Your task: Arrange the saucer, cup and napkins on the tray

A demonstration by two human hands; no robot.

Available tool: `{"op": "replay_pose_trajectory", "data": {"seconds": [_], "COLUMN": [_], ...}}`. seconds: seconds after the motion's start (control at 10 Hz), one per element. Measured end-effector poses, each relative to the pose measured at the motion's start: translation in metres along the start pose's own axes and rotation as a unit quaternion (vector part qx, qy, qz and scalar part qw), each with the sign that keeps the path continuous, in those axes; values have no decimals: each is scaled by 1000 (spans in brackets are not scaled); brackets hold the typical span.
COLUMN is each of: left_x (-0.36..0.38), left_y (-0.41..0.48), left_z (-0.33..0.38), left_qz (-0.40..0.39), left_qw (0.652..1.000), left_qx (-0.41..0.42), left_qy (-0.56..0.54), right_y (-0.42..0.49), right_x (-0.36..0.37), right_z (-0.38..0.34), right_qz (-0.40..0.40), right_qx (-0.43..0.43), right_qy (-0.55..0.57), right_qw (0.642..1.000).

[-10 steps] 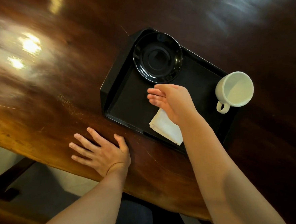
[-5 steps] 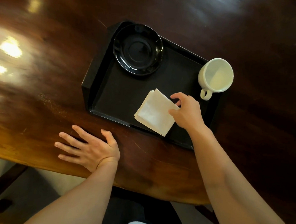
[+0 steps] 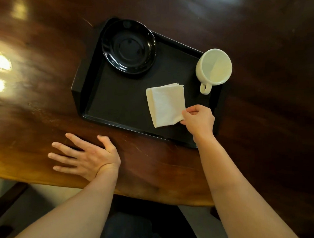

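Observation:
A black tray [image 3: 114, 105] lies on the dark wooden table. A black saucer [image 3: 128, 47] sits in the tray's far left corner. A white cup [image 3: 214, 68] stands upright at the tray's far right corner, handle toward me. A stack of folded white napkins [image 3: 165, 104] lies flat on the tray's near right part. My right hand [image 3: 199, 118] pinches the napkins' near right corner between thumb and fingers. My left hand [image 3: 84, 155] rests flat on the table, fingers spread, just in front of the tray's near edge.
The wooden table [image 3: 39, 90] reflects bright light at the left. Its near edge runs under my forearms, with the floor and a dark chair part below it.
The napkin stack has turned on the tray and now lies squarer. My right hand has shifted from its right edge to its near right corner. My left hand stays flat.

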State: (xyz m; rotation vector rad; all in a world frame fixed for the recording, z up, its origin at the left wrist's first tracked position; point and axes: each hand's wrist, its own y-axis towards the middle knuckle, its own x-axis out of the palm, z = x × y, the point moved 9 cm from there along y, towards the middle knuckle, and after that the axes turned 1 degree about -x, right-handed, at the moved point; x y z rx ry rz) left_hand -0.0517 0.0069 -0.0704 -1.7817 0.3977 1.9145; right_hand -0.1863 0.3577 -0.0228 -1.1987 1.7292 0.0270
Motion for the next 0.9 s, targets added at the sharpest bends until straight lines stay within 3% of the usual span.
{"op": "replay_pose_trajectory", "data": {"seconds": [0.8, 0.9], "left_x": [-2, -8], "left_y": [1, 0], "left_z": [2, 1], "left_qz": [-24, -6], "left_qw": [1000, 1000], "left_qx": [-11, -17], "left_qy": [8, 16], "right_y": [-36, -43], "right_x": [7, 8], "right_z": [0, 10], "right_qz": [-69, -108], "right_qx": [-161, -132], "right_qy": [24, -3], "right_qw": [984, 985]}}
